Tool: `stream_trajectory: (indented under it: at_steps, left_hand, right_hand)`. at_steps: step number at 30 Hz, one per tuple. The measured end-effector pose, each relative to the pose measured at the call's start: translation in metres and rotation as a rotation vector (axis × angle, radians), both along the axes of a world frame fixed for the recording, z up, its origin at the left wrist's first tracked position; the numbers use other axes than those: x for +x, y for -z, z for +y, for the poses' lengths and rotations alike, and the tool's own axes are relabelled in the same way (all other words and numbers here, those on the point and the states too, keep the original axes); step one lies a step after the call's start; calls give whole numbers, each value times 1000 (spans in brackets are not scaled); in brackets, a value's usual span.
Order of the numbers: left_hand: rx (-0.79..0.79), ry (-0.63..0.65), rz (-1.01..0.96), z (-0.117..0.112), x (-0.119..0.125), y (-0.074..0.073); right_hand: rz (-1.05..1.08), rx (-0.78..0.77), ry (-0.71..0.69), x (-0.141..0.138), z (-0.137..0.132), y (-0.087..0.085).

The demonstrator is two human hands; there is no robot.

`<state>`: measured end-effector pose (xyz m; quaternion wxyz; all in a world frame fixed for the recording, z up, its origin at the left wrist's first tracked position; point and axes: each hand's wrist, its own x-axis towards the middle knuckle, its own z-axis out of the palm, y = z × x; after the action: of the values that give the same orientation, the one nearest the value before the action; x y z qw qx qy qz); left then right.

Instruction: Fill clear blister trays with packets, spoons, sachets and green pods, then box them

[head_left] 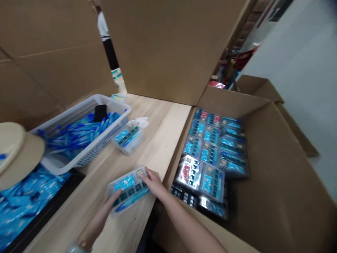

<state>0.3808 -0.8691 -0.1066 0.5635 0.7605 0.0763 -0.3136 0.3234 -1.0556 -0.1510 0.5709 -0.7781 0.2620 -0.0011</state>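
Between my two hands is a clear plastic case [129, 189] with a blue packet, a row of dark green squares and a blue pen inside. My left hand [109, 203] grips its left end, thumb on top. At the upper right corner my right hand [152, 181] pinches the case, thumb over a small pale square. The fingers under the case are hidden. Just beyond it on the wooden table [160, 137] sits a stack of similar clear cases [129, 138].
A white basket [97, 151] of blue pens, with a black object [100, 113] on top, stands left. Blue packets [28, 203] and a beige round container [23, 154] are nearer. Right of the table, an open cardboard box [276, 168] holds stacked cases [210, 151]. Cardboard walls [168, 49] rise behind.
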Motion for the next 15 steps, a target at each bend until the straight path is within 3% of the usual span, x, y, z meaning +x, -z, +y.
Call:
stream_trajectory:
  at_steps: [3,5,8,11,15]
  left_hand:
    - [283,23,-164,11,0,8]
    - [372,46,-283,21,-3,13]
    - [354,100,-399,28,-10,14]
    - [349,94,-486,24,-14,3]
    - [257,-5,-334,12,-10,-12]
  right_hand:
    - [-7,-177,72,-1,7,-15]
    - [-40,-255,124,-4,17,-23]
    - [-66,-240,192,-7,30,-28]
    - [-135,-169,284,-6,37,-29]
    - [-234,-53,331,-4,33,-28]
